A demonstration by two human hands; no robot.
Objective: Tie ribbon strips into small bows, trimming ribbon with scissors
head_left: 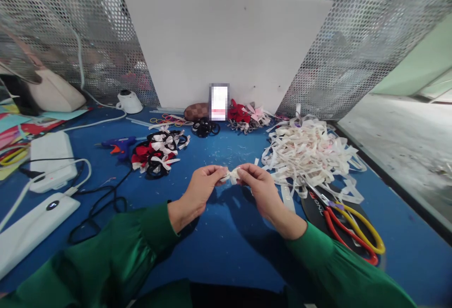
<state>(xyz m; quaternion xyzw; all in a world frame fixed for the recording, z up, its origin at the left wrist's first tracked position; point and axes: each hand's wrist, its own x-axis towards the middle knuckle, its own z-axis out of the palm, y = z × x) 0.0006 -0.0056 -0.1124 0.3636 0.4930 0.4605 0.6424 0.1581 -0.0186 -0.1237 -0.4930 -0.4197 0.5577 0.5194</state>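
Note:
A small cream ribbon bow [233, 175] is stretched between my two hands, above the middle of the blue table. My left hand [202, 186] pinches its left side between thumb and fingers. On the other side, my right hand [262, 190] grips the right loop the same way. Part of the bow is hidden behind my fingertips. To the right lies a big heap of cream ribbon strips [303, 150], close to my right hand. Left of my hands is a pile of black hair ties with red, white and pink bows [158, 151].
Scissors with red and yellow handles [353, 232] lie on a dark round pad [318, 204] at right. A blue glue gun [122, 145], power strip [52, 159] and white power bank [38, 228] with cables occupy the left. A phone [219, 102] stands against the white board [226, 44].

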